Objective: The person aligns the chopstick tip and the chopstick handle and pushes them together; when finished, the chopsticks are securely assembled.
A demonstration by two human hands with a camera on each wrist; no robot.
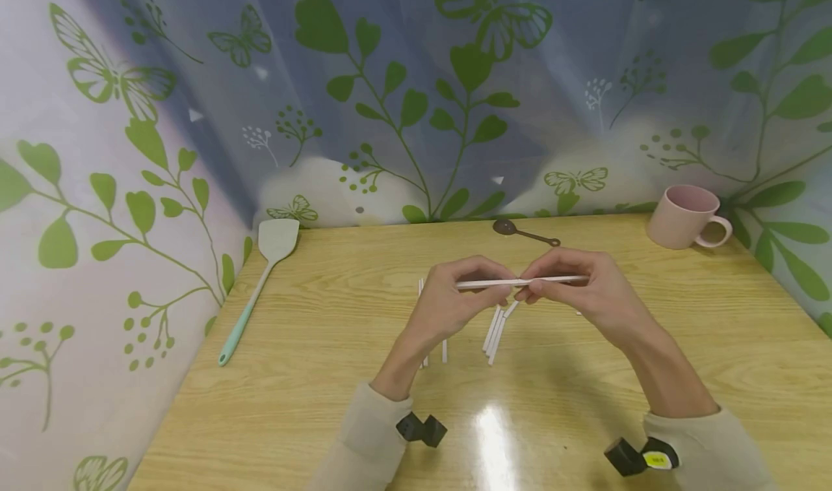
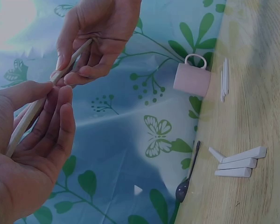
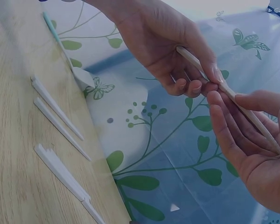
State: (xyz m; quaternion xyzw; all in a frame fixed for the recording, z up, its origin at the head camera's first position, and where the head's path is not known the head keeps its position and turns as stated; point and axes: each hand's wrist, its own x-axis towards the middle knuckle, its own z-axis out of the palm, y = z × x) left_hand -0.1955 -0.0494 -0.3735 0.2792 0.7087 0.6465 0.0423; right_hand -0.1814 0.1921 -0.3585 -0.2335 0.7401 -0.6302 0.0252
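Note:
A slim white stick [image 1: 484, 284] is held level above the table between both hands. My left hand [image 1: 448, 300] pinches it near its middle between thumb and fingers, its outer half running back over the palm. Close beside those fingertips, my right hand [image 1: 601, 296] pinches the same stick in a mirrored grip. In the left wrist view the stick [image 2: 25, 120] slants across both palms. Below the hands lies a group of white sticks [image 1: 494, 336], one angled against the others. More white sticks [image 3: 60, 126] lie left of that group, partly hidden by my left hand in the head view.
Another small bundle of white sticks [image 2: 225, 79] lies toward the right side. A dark spoon [image 1: 505, 227] rests near the table's back edge. The pink mug [image 1: 676, 220] stands at the back right corner, and a spatula [image 1: 278, 240] with a green handle lies along the left.

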